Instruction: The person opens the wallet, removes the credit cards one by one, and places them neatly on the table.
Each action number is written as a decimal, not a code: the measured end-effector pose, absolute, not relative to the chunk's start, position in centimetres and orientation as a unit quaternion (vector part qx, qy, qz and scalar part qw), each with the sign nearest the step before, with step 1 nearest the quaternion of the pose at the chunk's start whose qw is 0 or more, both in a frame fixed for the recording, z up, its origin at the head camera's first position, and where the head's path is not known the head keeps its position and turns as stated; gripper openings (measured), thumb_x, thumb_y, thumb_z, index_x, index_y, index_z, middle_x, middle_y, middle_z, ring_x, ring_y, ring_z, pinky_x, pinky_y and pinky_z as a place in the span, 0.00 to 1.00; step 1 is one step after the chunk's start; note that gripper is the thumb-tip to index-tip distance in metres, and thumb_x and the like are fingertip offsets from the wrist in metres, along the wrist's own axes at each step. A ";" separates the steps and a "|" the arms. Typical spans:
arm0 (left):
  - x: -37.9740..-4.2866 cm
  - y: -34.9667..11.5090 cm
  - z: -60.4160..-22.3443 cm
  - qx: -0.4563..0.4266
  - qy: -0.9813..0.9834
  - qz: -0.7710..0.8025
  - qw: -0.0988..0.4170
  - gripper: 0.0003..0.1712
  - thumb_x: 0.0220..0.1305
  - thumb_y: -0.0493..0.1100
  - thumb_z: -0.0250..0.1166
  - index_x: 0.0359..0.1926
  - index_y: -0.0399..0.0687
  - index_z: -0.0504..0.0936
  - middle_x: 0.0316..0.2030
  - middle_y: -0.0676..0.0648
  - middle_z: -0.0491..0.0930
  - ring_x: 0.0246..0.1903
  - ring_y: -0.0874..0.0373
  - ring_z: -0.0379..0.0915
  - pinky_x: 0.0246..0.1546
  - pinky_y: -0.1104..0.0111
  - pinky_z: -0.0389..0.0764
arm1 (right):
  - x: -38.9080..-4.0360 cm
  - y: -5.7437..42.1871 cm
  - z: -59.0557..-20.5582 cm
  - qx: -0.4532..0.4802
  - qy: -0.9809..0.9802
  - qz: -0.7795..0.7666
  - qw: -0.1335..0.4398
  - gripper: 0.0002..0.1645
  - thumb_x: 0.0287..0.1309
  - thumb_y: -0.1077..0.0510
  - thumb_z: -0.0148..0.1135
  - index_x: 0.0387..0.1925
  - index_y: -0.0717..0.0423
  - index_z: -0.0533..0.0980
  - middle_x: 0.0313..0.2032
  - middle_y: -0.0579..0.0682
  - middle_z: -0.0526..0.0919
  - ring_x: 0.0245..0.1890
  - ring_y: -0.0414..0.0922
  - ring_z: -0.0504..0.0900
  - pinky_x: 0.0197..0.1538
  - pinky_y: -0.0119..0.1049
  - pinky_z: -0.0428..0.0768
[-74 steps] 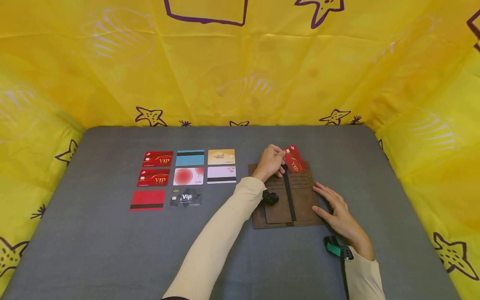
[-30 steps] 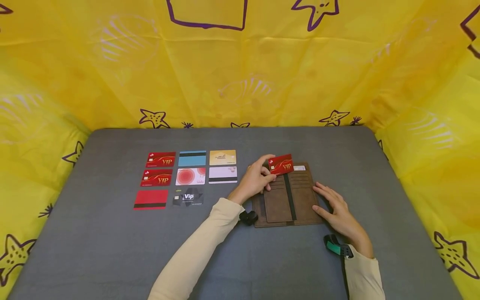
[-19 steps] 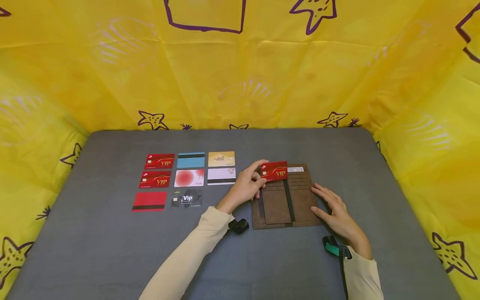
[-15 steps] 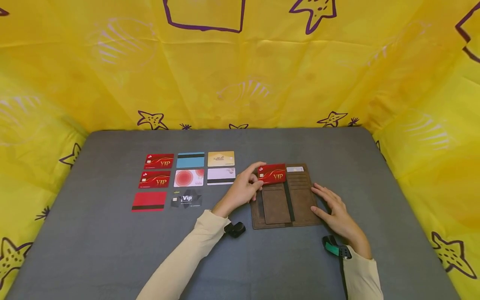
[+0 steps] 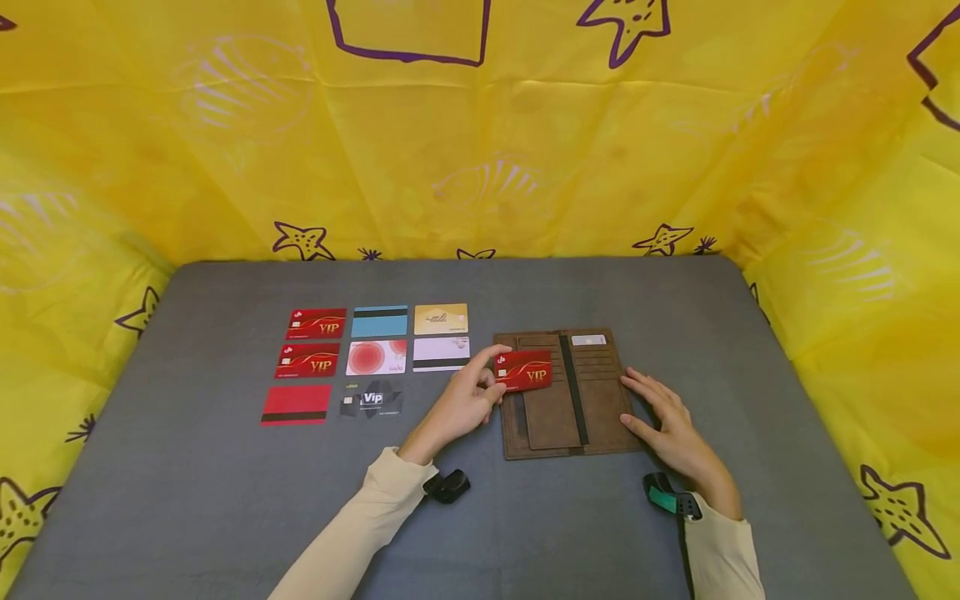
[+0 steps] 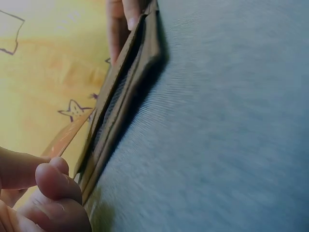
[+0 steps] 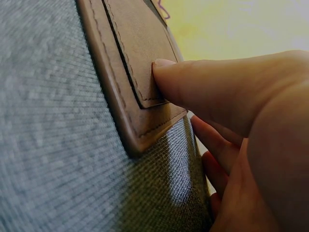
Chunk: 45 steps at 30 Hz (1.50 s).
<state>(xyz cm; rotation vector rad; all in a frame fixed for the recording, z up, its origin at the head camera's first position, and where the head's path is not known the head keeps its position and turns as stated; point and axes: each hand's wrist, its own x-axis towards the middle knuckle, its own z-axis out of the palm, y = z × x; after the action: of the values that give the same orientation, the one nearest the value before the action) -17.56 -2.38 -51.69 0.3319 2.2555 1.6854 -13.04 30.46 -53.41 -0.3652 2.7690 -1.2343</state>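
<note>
My left hand pinches a red VIP card by its left end, over the left half of an open brown wallet. Seen from the left wrist, the card is nearly edge-on between thumb and fingers, beside the wallet's edge. My right hand rests at the wallet's right edge with fingers extended. In the right wrist view its thumb lies on the brown leather. A white card shows at the top slot of the wallet's right half.
Left of the wallet, several cards lie in rows on the grey table: red VIP cards, a blue card, a gold card, white ones, a plain red card and a dark Vip card. A yellow patterned cloth stands behind.
My left hand has drawn the red VIP card out of the wallet's right half, levelled it and moved it left and toward me. The white card is uncovered. My right hand stays at the wallet's edge.
</note>
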 end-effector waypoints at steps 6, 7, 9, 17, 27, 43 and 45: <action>-16.7 -3.7 -51.9 0.111 0.796 0.577 0.147 0.31 0.69 0.31 0.56 0.70 0.49 0.65 0.26 0.35 0.75 0.11 0.63 0.64 0.15 0.72 0.66 | -13.1 30.4 -53.4 -0.120 0.906 -0.404 0.043 0.34 0.63 0.59 0.64 0.69 0.60 0.66 0.73 0.64 0.59 0.71 0.70 0.48 0.61 0.75 0.43; -16.6 -3.9 -51.9 0.111 0.797 0.576 0.145 0.31 0.69 0.31 0.57 0.70 0.51 0.65 0.26 0.36 0.75 0.11 0.63 0.65 0.15 0.71 0.67 | -13.1 30.4 -53.4 -0.120 0.906 -0.404 0.042 0.34 0.63 0.59 0.64 0.69 0.60 0.66 0.73 0.64 0.59 0.71 0.70 0.48 0.61 0.75 0.43; -16.4 -4.4 -52.0 0.111 0.797 0.576 0.143 0.31 0.69 0.32 0.57 0.70 0.54 0.65 0.26 0.38 0.76 0.11 0.62 0.66 0.15 0.70 0.68 | -13.1 30.4 -53.4 -0.120 0.906 -0.403 0.041 0.34 0.63 0.59 0.64 0.69 0.60 0.66 0.73 0.64 0.60 0.71 0.70 0.49 0.61 0.75 0.44; -15.7 -6.1 -52.0 0.095 0.800 0.575 0.139 0.31 0.69 0.33 0.58 0.70 0.54 0.65 0.25 0.41 0.75 0.12 0.59 0.67 0.16 0.69 0.70 | -13.0 30.4 -53.3 -0.118 0.905 -0.405 0.047 0.34 0.64 0.59 0.63 0.69 0.60 0.66 0.74 0.64 0.59 0.71 0.70 0.48 0.61 0.75 0.43; -14.6 -8.2 -51.8 0.040 0.820 0.556 0.132 0.31 0.68 0.34 0.57 0.70 0.54 0.64 0.23 0.46 0.72 0.11 0.58 0.65 0.14 0.70 0.66 | -13.0 30.4 -53.2 -0.115 0.905 -0.407 0.049 0.34 0.64 0.59 0.64 0.69 0.60 0.66 0.73 0.64 0.59 0.71 0.70 0.48 0.61 0.75 0.43; -14.3 -10.7 -51.5 -0.007 0.870 0.481 0.108 0.35 0.61 0.34 0.58 0.71 0.47 0.65 0.20 0.50 0.68 0.20 0.60 0.62 0.28 0.69 0.63 | -13.0 30.4 -53.1 -0.114 0.903 -0.410 0.053 0.34 0.65 0.58 0.63 0.70 0.59 0.65 0.74 0.63 0.58 0.72 0.70 0.48 0.61 0.75 0.43; -14.2 -10.9 -51.4 -0.008 0.873 0.474 0.113 0.36 0.61 0.34 0.58 0.71 0.46 0.65 0.21 0.50 0.67 0.20 0.60 0.61 0.28 0.68 0.63 | -13.0 30.4 -53.2 -0.114 0.904 -0.409 0.053 0.34 0.65 0.58 0.63 0.70 0.58 0.65 0.74 0.63 0.59 0.72 0.70 0.48 0.61 0.75 0.43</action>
<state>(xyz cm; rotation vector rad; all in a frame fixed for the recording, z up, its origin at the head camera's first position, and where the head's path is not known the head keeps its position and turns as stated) -14.22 -10.85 -51.39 -0.0245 2.5607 1.3917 -13.02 30.43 -53.15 -0.3461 2.7477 -1.2424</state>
